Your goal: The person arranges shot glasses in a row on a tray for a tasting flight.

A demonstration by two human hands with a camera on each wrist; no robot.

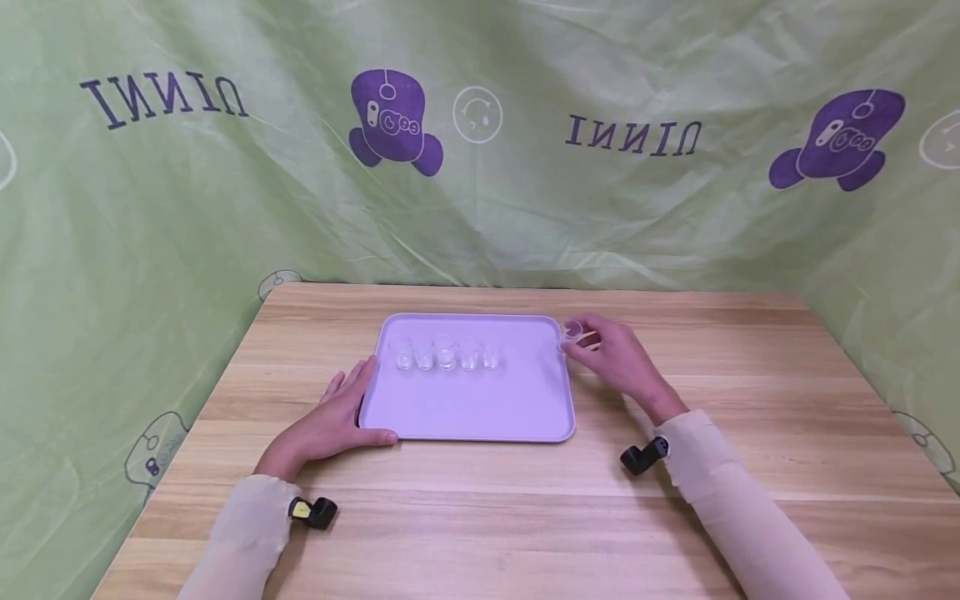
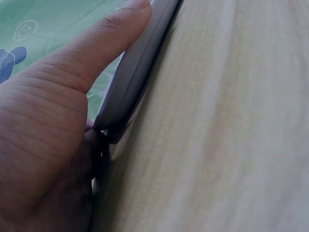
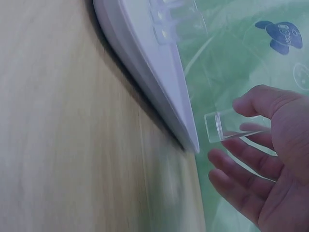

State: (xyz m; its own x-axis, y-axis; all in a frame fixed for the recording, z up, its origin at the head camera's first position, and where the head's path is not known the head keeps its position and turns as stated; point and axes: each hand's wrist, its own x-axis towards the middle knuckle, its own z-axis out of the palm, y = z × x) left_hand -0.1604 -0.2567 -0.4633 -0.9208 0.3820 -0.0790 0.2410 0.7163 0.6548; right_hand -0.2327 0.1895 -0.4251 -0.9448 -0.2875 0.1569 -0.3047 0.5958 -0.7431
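A lilac tray [image 1: 465, 408] lies on the wooden table. My left hand [image 1: 330, 425] rests at its near left corner, fingers stretched along the left side and thumb laid along the front rim. Between thumb and fingers my right hand [image 1: 621, 357] pinches a small clear shot glass [image 3: 212, 127] at the tray's far right corner. In the right wrist view that glass is tilted onto its side, base pointing toward the tray. Several matching shot glasses [image 1: 446, 357] stand upright in a row across the tray's left and middle part.
Wooden table top [image 1: 480, 517] surrounds the tray on all sides. A green printed cloth [image 1: 480, 217] hangs behind the table and down both sides. Each sleeve carries a small black wrist camera [image 1: 643, 457].
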